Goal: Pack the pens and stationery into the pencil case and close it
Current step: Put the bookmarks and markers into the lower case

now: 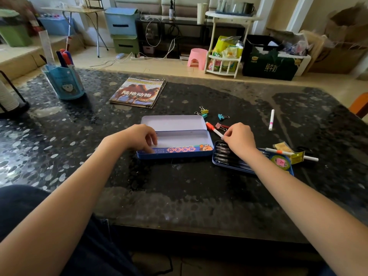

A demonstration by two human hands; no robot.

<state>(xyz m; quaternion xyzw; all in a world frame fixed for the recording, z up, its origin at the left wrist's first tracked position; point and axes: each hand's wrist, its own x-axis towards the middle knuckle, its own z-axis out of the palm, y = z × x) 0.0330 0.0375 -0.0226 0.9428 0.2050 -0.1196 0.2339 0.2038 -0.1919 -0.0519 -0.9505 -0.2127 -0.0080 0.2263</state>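
Open case [175, 136] sits mid-table [179, 196], lid flipped back away from the person, base empty as far as visible, long axis running left-right across the view. Left hand [139, 137] rests on the case's near-left rim, fingers loosely curled over the edge, steadying it, not really clamped. Right hand [240, 139] is over a 2nd blue tray [249, 160] of dark pens, just right of the case; fingertips drawn together near the white end of a red-white pen [214, 130], looks like a pinch, though I cannot tell if contact is made. That pen lies diagonal, red end up-left toward the case's far-right corner, white end down-right at the hand. Step in hand, my guess: pick this pen and drop it in the base. To do it well: pinch near the middle rather than the tip so it does not swing, turn it parallel to the case's long axis before lowering, keep the left hand pressing so the tin does not skid. Loose items waiting: 4 binder clips [204, 111] beyond the pen, a white pen [271, 119] well right pointing roughly away, another white pen [290, 154] lying across a yellow packet [296, 156] at the tray's far end. Nothing packed yet, lid open.
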